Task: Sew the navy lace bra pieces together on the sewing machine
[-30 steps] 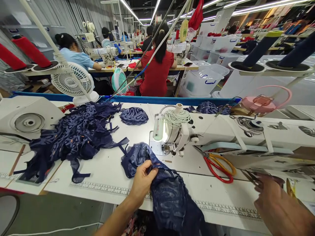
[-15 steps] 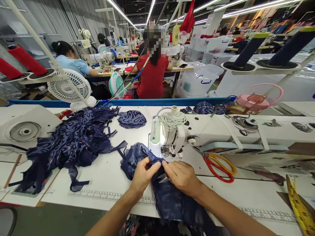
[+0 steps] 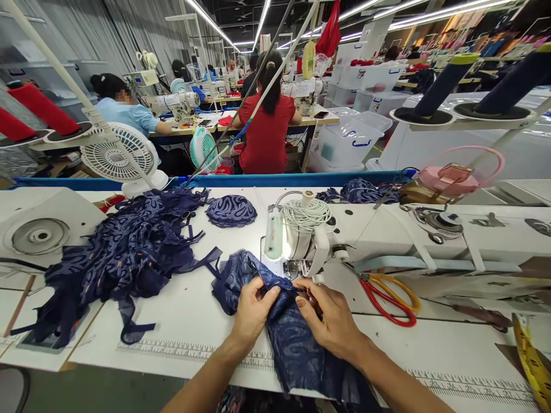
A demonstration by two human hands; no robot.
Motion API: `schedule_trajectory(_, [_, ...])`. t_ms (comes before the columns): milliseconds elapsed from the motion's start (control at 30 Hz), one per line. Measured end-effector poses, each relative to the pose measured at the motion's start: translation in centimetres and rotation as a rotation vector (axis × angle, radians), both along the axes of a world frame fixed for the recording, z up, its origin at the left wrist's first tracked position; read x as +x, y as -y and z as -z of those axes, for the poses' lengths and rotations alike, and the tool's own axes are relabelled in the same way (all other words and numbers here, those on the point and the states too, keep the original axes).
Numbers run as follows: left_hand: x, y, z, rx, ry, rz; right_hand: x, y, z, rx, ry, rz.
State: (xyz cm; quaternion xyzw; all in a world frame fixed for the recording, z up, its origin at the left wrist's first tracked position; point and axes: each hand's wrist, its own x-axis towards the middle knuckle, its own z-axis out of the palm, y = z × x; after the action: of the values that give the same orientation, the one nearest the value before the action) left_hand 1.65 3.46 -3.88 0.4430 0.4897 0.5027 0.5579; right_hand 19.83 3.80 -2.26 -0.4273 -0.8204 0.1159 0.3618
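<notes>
Rows of sewing stations run back under long strip lights, other people bent over their own machines, and up front a white tabletop (image 3: 181,321) carries the work. Both hands are on a navy lace piece (image 3: 293,338) that drapes from the needle area over the near edge. Left hand (image 3: 252,312) has its fingers (image 3: 262,293) curled and pinching a fold of the lace at the top edge; right hand (image 3: 333,321) lies just beside it, fingers (image 3: 307,304) pressed down on the fabric, thumb and forefinger nipping something small and reddish that is too tiny to name. Just beyond the fingertips sits the sewing machine (image 3: 301,241), its lamp lit, a coil of white cord on top. The lace edge lies in front of the presser foot rather than under it, so by my reading the seam is not yet running: the piece is being lined up, and the stitching is what remains.

Well off to the left of the left fingers, a heap of navy pieces (image 3: 124,252) sprawls over the tabletop, with a single lace cup (image 3: 231,210) past it; I cannot tell whether those are finished or waiting. To the right of the right fingers, red-and-yellow scissors (image 3: 387,292) lie untouched, and a yellow tape measure (image 3: 531,361) curls at the far right edge.
</notes>
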Motion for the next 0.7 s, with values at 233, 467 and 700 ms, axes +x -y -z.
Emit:
schedule_trajectory(233, [0.0,0.0,-0.2,0.013,-0.021,0.013,-0.2,0.3,-0.2,-0.063,0.136,-0.001])
schedule_trajectory(467, [0.1,0.1,-0.3,0.007,-0.028,0.011,-0.9,0.1,0.7,0.217,0.271,0.061])
schedule_trajectory(700, [0.2,0.1,0.0,0.031,-0.068,0.026,-1.1,0.0,0.9,0.247,0.317,0.09])
